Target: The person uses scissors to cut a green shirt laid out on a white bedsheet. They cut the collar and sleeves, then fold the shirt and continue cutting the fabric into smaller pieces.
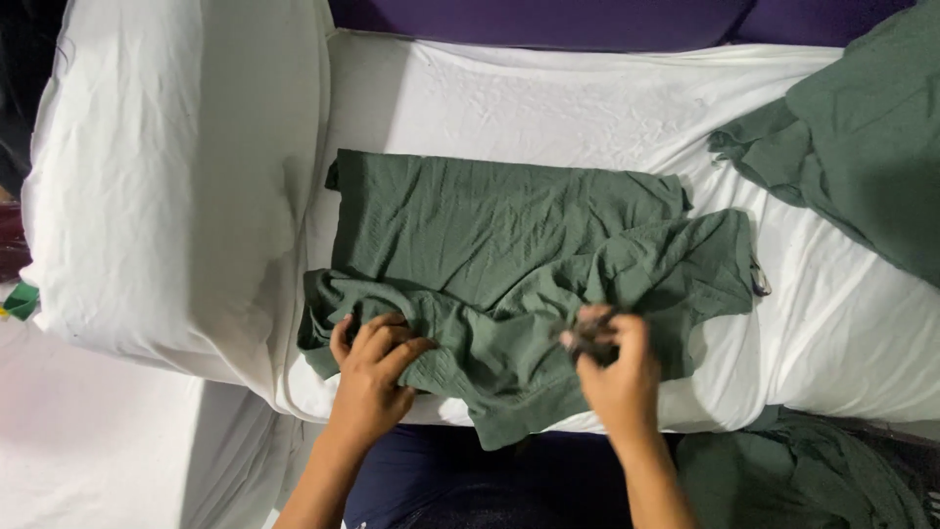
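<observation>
Green ribbed fabric fills my view: a green garment (509,255) lies spread and creased on the white sheet (548,98), its near edge bunched toward me. My left hand (377,367) presses flat on the near-left hem, fingers spread, gripping nothing that I can make out. My right hand (615,367) pinches a small fold at the near-right, fingers closed on the cloth. A white pillow (166,167) sits to the left; 2 more green cloths lie at the far right (862,137) and near right (783,470).
</observation>
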